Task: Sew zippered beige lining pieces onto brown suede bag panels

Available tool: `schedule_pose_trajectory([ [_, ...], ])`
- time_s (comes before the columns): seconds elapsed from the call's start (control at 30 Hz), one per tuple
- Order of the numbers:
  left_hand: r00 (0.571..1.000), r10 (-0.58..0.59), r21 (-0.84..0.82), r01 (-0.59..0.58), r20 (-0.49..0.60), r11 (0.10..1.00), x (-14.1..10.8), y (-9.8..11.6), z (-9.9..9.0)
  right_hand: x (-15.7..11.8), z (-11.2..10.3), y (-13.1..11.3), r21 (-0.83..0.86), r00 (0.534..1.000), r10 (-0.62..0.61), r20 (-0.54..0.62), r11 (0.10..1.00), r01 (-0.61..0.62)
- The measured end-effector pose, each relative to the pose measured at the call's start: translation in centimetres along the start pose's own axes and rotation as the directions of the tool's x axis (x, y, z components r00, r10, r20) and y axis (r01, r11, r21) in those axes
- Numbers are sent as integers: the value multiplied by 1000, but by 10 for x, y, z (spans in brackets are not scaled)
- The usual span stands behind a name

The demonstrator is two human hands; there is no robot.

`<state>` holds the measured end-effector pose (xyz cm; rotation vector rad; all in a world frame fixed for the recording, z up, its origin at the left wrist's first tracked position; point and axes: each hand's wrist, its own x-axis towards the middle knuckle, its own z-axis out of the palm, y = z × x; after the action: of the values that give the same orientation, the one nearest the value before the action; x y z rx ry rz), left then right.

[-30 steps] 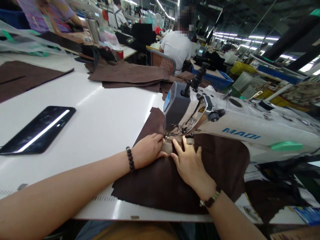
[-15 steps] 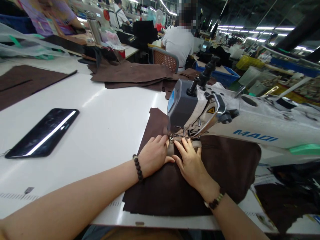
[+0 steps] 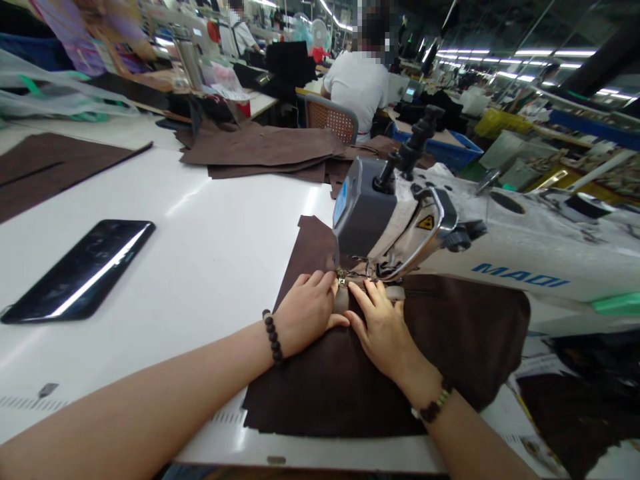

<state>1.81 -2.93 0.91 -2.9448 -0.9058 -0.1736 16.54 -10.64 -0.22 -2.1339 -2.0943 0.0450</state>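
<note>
A dark brown piece of material [image 3: 330, 393], leather-like, lies flat under the head of a white and grey sewing machine [image 3: 367, 207]. My left hand [image 3: 310, 308] rests on it just left of the presser foot [image 3: 342, 280], fingers stretched forward and thumb pointing right. On the other side, my right hand [image 3: 383, 327] lies flat on the same piece with fingers apart, their tips close below the needle area. Both thumbs almost meet in front of the foot. The machine head hides the needle point and part of the piece behind it.
A black phone [image 3: 80, 270] lies on the white table [image 3: 220, 247] to the left. Stacked brown pieces [image 3: 265, 147] sit at the back, another brown piece [image 3: 55, 167] at far left. Dark fabric [image 3: 575, 413] is at lower right. A person in white [image 3: 357, 87] sits beyond.
My hands keep almost the same place on the brown piece beside the foot. The whole view has shifted slightly; no clear movement of the material shows.
</note>
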Motion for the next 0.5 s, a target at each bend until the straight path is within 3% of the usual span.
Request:
schedule_pose_trajectory([
  [0.5,1000,6,-13,-6,-4,1000,7,-5,2,9,-5,2,59,999,-30,-26,998,32],
])
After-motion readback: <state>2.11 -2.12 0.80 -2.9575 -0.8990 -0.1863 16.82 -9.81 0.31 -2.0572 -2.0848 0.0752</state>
